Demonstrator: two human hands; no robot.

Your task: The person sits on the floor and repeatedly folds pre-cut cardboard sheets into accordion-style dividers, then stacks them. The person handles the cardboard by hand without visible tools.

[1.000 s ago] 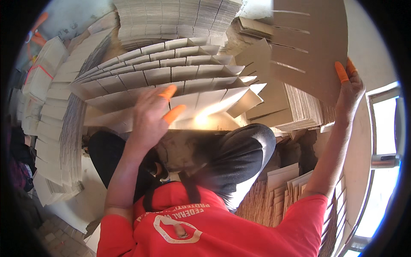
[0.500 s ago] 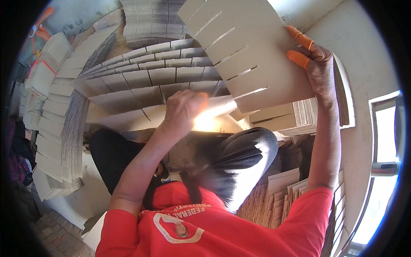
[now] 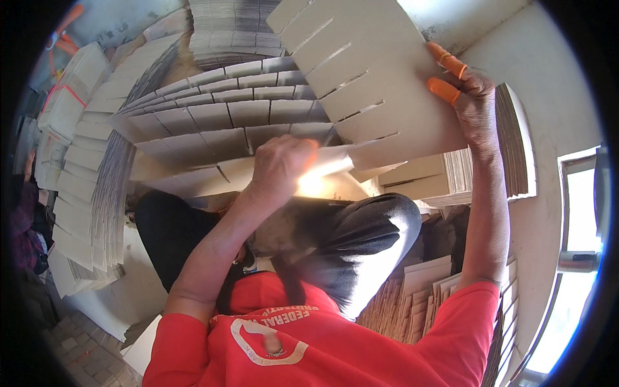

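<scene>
A wide cardboard sheet (image 3: 387, 84) with a row of slots along its left side is in my right hand (image 3: 474, 103). That hand pinches the sheet's right edge, with orange covers on its thumb and a finger. My left hand (image 3: 277, 169) is closed over the front row of slotted cardboard strips (image 3: 248, 113), above my lap. Bright glare hides its fingertips, so what they grip, if anything, cannot be made out. The strips stand in several rows, one behind another, and the sheet's lower left edge overlaps their right ends.
Stacked cardboard (image 3: 232, 29) stands at the back, and a long stack of slotted pieces (image 3: 87, 168) runs down the left. More stacks (image 3: 516, 142) are at the right by the wall. Cardboard pieces (image 3: 412, 297) stand beside my right knee. An orange-bladed fan (image 3: 64, 42) is far left.
The sheet and my right hand have shifted slightly left in the view. My left hand appears slightly further right, still closed. At the far left edge, another person's arm has come into view.
</scene>
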